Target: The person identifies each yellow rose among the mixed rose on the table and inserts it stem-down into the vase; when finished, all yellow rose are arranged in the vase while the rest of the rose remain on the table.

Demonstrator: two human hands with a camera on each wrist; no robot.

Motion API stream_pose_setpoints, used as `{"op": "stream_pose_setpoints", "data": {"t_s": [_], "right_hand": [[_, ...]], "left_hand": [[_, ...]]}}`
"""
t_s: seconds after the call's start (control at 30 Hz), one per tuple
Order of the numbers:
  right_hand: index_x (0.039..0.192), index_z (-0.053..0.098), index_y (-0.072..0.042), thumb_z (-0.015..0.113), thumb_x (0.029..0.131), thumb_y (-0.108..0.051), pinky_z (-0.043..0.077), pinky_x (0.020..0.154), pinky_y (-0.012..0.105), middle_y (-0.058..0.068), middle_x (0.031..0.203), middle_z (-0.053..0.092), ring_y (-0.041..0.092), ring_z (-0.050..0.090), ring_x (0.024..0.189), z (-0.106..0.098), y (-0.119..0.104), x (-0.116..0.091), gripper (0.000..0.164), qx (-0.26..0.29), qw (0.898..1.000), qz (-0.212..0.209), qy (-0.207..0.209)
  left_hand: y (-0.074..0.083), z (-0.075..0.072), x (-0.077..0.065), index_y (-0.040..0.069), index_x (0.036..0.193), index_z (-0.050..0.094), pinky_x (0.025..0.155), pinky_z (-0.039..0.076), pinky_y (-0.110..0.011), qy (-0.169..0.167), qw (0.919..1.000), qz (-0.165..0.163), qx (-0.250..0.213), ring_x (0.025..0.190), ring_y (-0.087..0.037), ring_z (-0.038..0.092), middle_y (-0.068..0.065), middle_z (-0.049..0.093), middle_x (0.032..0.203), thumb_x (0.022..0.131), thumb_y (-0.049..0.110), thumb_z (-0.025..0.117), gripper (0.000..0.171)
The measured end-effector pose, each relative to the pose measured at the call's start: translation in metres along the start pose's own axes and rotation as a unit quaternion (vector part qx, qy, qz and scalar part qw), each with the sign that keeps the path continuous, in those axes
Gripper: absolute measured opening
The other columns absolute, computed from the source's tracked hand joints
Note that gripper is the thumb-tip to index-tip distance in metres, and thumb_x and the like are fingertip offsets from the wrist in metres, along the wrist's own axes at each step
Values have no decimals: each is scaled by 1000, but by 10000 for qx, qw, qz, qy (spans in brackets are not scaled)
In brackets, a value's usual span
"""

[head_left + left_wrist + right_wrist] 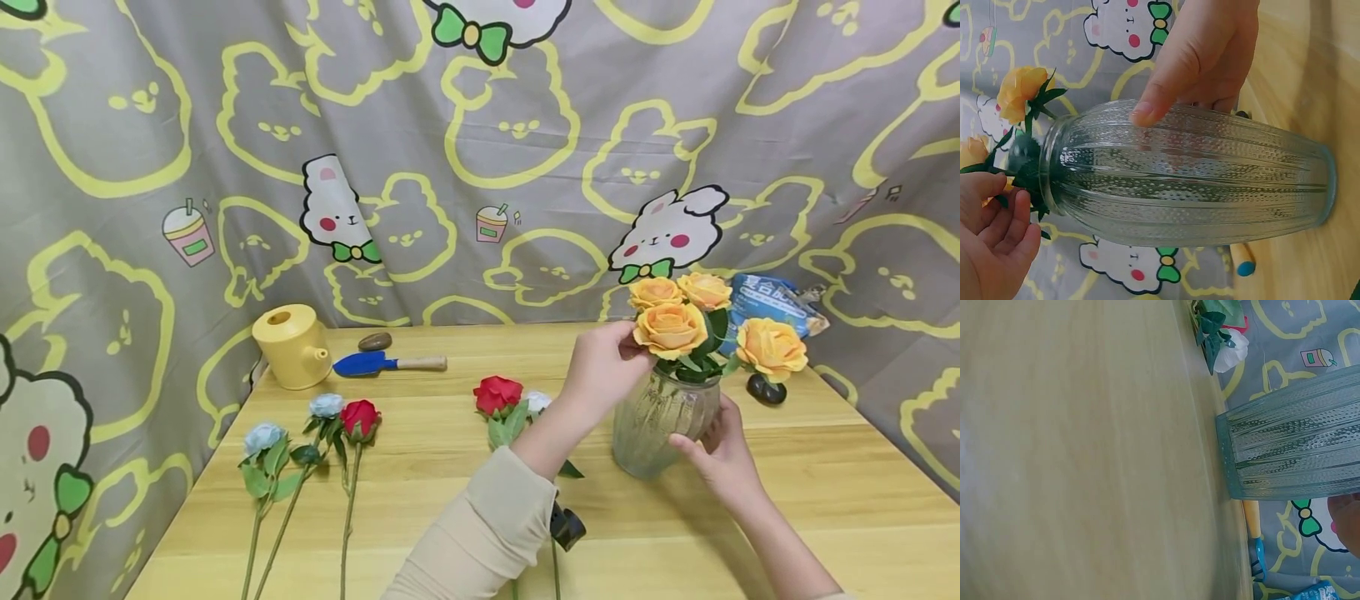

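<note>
A ribbed clear glass vase (663,429) stands upright on the table, with several yellow roses (671,330) in its mouth. My left hand (606,367) is at the rim and pinches a yellow rose just under its bloom. In the left wrist view, the left hand's fingers (1019,219) are close to the leaves above the glass rim. My right hand (723,458) grips the vase's side, thumb toward me and fingers behind. One yellow rose (772,348) leans out to the right. The stems inside are blurred by the textured glass.
Blue flowers (263,438) and a red rose (361,418) lie at left; another red rose (498,395) and a white flower (537,402) lie mid-table. Behind are a yellow watering can (291,346), a blue trowel (363,363), stones (766,389) and a blue bag (776,308).
</note>
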State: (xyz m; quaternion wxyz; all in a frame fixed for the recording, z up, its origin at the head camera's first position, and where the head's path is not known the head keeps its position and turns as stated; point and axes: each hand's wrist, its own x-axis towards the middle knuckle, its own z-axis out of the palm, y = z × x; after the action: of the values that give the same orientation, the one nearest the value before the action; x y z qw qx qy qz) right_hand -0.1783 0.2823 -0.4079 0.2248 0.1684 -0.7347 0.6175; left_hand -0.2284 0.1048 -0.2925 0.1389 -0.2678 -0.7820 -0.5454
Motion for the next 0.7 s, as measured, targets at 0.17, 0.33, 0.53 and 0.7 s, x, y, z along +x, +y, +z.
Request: {"op": "stream_pose_setpoints", "data": {"t_s": [0.17,0.33,0.53,0.7], "right_hand": [[135,24,-11,57,76,19,31,90,9,-8,122,41,-2,40,112,1,1,0,74,-76,9999,130,42],[135,24,-11,57,76,19,31,90,8,-8,123,41,-2,40,113,1,1,1,74,-53,10000,51,17],[133,25,-12,56,75,22,32,89,9,-7,121,43,-1,41,112,4,1,2,73,57,10000,-26,14],[133,25,-12,55,76,21,33,87,8,-8,120,44,-2,43,109,5,4,5,73,22,10000,-31,-32]], "left_hand": [[-3,1,-1,6,85,68,59,44,-8,34,9997,-113,-217,62,9,54,1,67,77,80,7,66,6],[-3,-1,-2,6,83,68,58,44,-8,29,9996,-185,-220,60,9,53,2,67,75,81,8,65,4],[-5,-3,-3,7,83,70,57,44,-9,29,9994,-331,-108,59,10,53,3,68,73,79,8,66,5],[-11,-8,-4,8,84,70,56,44,-10,-106,9991,-408,-78,58,10,53,6,67,72,81,13,67,6]]}}
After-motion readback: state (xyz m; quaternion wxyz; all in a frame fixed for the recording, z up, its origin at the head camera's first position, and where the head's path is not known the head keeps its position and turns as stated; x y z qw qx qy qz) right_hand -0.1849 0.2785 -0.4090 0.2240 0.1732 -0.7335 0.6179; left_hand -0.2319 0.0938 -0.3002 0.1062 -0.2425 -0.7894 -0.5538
